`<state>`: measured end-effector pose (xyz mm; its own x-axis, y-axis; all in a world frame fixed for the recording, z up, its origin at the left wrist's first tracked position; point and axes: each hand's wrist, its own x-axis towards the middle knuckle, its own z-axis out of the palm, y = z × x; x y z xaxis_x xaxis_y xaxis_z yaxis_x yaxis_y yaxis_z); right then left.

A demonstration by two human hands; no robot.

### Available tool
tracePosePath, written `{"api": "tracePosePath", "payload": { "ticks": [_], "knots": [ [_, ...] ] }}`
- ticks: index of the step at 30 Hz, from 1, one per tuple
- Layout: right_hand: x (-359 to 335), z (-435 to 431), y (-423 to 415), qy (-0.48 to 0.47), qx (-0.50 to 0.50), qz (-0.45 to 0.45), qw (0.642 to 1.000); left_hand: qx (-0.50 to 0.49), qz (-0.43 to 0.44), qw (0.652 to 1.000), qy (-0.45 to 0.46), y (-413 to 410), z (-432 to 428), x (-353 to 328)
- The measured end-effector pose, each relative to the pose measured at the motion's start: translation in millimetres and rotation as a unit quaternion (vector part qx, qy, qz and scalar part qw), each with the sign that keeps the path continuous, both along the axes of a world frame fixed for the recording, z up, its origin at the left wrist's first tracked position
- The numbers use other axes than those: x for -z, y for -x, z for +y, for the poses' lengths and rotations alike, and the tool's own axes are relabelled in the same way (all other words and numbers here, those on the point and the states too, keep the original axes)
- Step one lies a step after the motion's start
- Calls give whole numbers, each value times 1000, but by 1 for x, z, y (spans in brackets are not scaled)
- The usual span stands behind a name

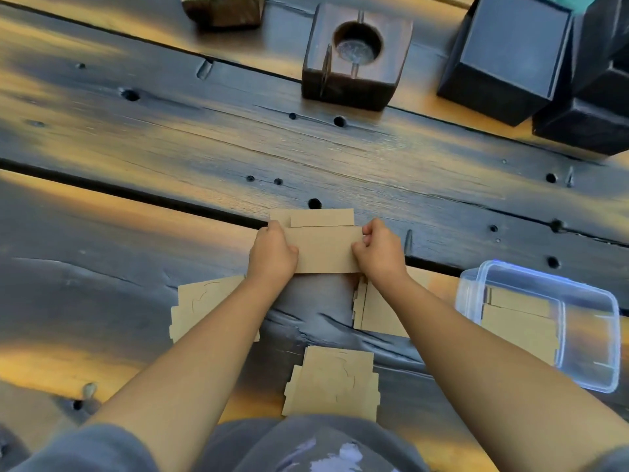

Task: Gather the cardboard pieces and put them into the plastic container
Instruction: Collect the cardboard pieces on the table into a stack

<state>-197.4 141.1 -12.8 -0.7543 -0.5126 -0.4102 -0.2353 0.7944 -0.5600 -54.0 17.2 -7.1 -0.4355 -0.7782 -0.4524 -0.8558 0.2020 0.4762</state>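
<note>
Cardboard piece, ends perhaps finger-hidden.

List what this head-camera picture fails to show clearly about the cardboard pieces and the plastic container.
- Flat brown cardboard piece at left: its right part is hidden under the left forearm.
- Brown cardboard piece at right: mostly hidden under the right forearm.
- Clear plastic container: how many cardboard pieces lie inside is unclear through its hazy walls.
</note>
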Motion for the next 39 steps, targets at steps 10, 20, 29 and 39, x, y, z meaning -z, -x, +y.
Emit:
{"api": "tracePosePath", "payload": {
  "ticks": [10,20,29,39],
  "knots": [
    [-12,44,8,-14,42,17,999,15,36,999,7,15,45,-3],
    [-9,120,-4,-48,121,33,991,84,47,995,-26,28,111,0],
    [-3,152,-25,-71,132,19,988,98,23,994,-45,25,151,3],
    [-3,151,-15,-101,153,-27,983,67,-2,995,-73,34,160,5]
  ]
}}
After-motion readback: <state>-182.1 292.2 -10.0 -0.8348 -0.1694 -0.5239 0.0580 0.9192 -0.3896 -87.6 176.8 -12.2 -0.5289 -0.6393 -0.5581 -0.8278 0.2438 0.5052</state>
